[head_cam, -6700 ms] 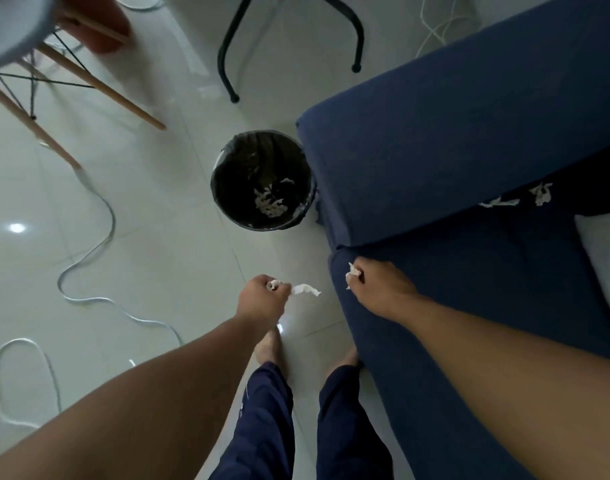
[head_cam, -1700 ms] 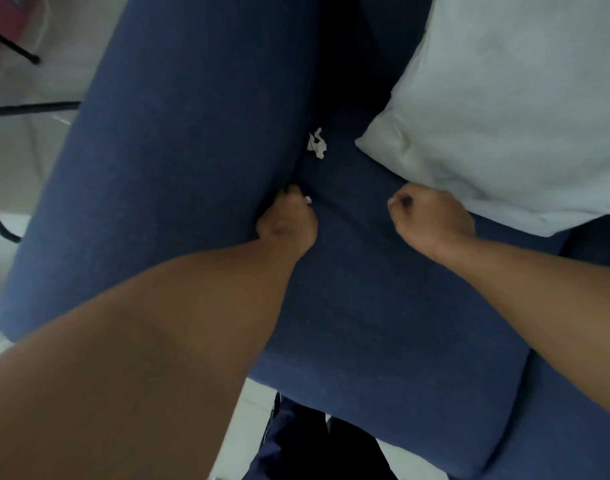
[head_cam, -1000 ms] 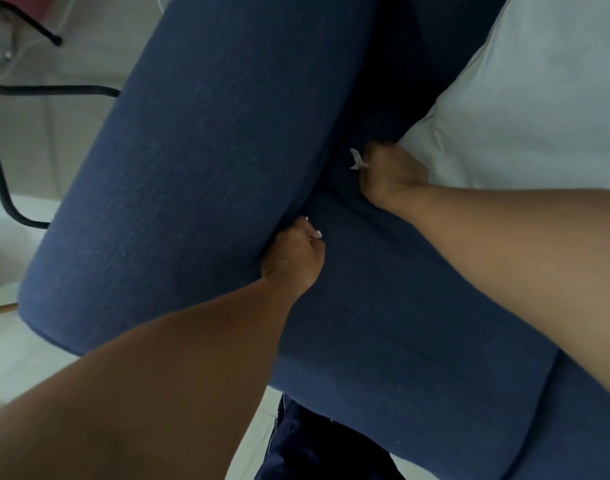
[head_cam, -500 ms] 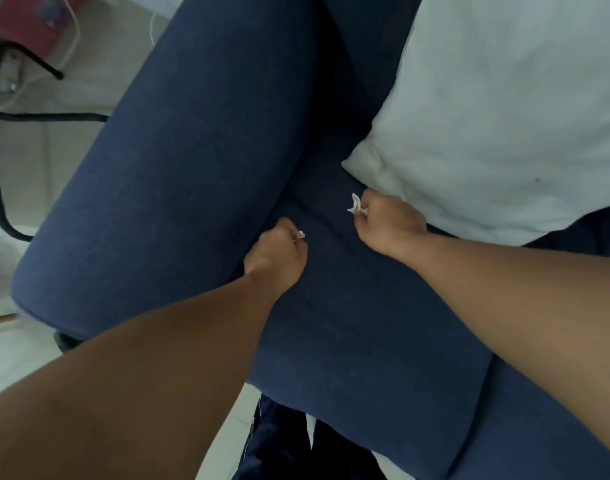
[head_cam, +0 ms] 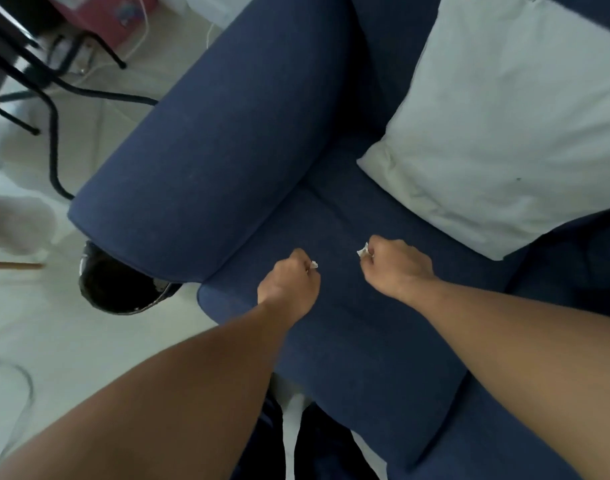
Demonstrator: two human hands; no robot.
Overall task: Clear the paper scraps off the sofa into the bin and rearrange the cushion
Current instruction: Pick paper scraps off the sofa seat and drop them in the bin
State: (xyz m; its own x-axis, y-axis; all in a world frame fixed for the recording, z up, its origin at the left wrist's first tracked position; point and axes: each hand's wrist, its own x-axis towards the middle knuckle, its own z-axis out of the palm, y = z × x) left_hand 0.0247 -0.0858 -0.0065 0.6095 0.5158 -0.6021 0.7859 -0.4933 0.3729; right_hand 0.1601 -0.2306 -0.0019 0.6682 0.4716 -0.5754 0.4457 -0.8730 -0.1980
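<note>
Both hands hover over the seat of the dark blue sofa. My left hand is closed on a small white paper scrap that pokes out between its fingers. My right hand is closed on another white paper scrap. The white cushion lies on the seat to the upper right, apart from both hands. The black bin stands on the floor to the left, partly hidden under the sofa's armrest.
Black metal furniture legs and a white cable cross the pale tiled floor at the upper left. A wooden leg pokes in at the left edge. My legs in dark trousers stand against the sofa's front.
My right hand picked the scrap from beside the cushion. Both hands have drawn back toward the seat's front edge, each holding a scrap. The bin has come into view at the left.
</note>
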